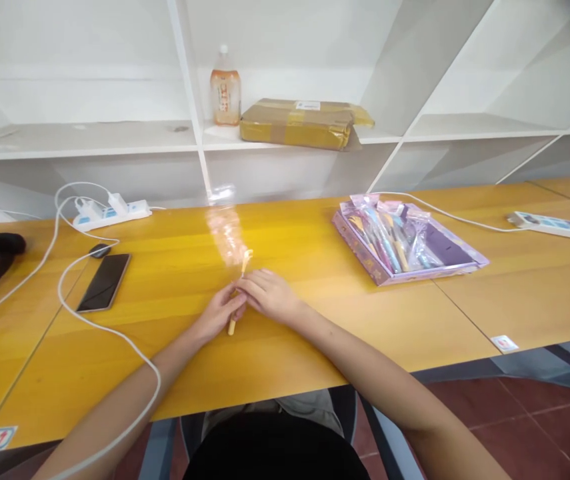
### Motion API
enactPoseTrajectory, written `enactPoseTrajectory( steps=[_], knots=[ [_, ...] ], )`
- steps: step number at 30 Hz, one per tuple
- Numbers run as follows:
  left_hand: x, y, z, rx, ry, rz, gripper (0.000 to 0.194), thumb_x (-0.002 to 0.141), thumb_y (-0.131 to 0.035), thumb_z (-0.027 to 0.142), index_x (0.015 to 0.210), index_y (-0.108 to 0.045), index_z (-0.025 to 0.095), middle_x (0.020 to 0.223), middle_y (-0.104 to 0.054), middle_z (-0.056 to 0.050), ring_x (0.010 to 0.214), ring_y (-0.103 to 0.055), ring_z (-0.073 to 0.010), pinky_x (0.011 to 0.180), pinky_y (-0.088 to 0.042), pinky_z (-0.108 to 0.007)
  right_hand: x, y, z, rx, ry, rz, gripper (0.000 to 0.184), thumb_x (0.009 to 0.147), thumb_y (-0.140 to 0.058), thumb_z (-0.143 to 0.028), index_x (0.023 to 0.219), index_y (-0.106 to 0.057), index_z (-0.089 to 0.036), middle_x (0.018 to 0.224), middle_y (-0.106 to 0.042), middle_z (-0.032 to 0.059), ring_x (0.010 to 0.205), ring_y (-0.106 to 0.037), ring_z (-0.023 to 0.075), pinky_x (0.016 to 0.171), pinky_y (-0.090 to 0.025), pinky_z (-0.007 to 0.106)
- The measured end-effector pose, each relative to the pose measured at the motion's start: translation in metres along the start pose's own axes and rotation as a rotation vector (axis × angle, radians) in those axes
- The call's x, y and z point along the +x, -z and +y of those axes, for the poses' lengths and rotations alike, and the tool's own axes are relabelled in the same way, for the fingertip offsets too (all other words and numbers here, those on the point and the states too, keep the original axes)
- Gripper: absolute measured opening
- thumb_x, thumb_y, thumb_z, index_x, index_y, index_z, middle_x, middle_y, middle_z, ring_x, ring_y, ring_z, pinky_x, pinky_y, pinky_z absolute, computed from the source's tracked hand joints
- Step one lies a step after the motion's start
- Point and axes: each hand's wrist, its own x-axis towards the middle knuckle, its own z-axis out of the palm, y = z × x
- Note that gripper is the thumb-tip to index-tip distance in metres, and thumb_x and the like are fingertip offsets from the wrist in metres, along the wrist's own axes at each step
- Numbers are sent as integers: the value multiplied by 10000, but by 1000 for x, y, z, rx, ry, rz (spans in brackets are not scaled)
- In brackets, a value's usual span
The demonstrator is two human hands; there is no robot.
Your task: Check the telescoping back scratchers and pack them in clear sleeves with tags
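Observation:
A slim yellow pen-like stick [232,327] with a small, pale, claw-shaped top is held tilted just above the wooden table. My left hand [217,313] grips its middle with closed fingers. From the other side, my right hand [271,295] closes over the stick close to its upper part, and its fingers touch my left hand. The fingers hide the middle of the stick. Beyond its top lies what looks like a clear, shiny plastic sleeve [227,230]. To the right, a purple patterned box [445,243] holds several similar sticks [389,240] in clear plastic bags.
On the left are a dark phone [105,283], a small black object [99,251], a power strip [112,215] and a white cable [107,327] crossing my left forearm. Another power strip [559,225] lies far right. A bottle [225,90] and taped carton [297,125] stand on the shelf.

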Motion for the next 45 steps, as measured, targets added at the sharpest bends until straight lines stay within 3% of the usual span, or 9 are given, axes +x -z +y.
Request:
enactPoseTrajectory(
  steps=[3,8,13,19,26,29,33,37,45],
  knots=[
    [-1,1,-1,10,17,49,389,888,-819,515,1050,-670,195,646,-490,70,557,-438,-93,549,-343,-224,-9,-6,0,229,-64,67,258,1109,-432,-187,1244,-651,-215,1088,-754,106,1037,-697,232,918,-539,394],
    [-2,4,0,40,-31,138,324,942,-766,501,918,-659,196,608,-456,70,543,-396,-84,531,-320,-211,-17,-12,2,434,-589,420,152,1084,-493,-278,1116,-634,-230,1043,-673,87,965,-655,221,893,-548,386],
    [-8,2,5,157,-29,70,325,948,-749,516,914,-658,207,648,-499,55,543,-425,-92,521,-357,-219,-15,-23,1,1039,-903,177,387,1003,-647,-545,1237,-638,-237,1112,-674,57,811,-635,162,694,-541,286],
    [-14,-7,15,249,-35,-27,327,937,-755,524,870,-665,218,622,-523,51,531,-458,-109,528,-405,-236,-13,-22,-1,1322,-945,101,446,833,-841,-615,959,-722,-205,910,-708,13,800,-636,161,752,-531,284],
    [-4,2,7,114,-202,214,285,942,-780,474,876,-754,198,1104,-753,-75,967,-700,-207,903,-578,-342,-9,-3,16,1207,-1006,694,313,891,-808,-529,936,-714,-234,948,-647,8,897,-621,153,846,-554,276],
    [2,9,4,-33,-229,362,308,891,-837,486,872,-736,196,1064,-766,-57,903,-708,-180,869,-595,-331,-8,10,24,1278,-994,816,270,929,-776,-489,955,-673,-241,890,-575,-9,723,-570,116,646,-543,228],
    [7,13,8,-119,-234,461,363,828,-892,499,855,-719,182,963,-771,-45,808,-714,-160,810,-616,-324,-10,20,19,1411,-979,358,322,968,-720,-521,998,-699,-201,714,-460,-52,464,-299,63,369,-256,187],
    [9,12,14,-160,-249,495,368,799,-917,485,871,-722,181,922,-762,-29,819,-722,-160,804,-625,-315,-11,14,1,1402,-931,-171,447,989,-659,-616,1026,-704,-173,642,-444,-69,428,-310,65,365,-247,201],
    [8,11,16,-201,-247,460,366,783,-932,468,846,-723,175,859,-735,-18,763,-704,-155,738,-631,-305,-12,8,-1,1178,-863,-273,521,1046,-519,-652,1061,-702,-165,617,-451,-75,442,-380,77,437,-335,219]
  ],
)
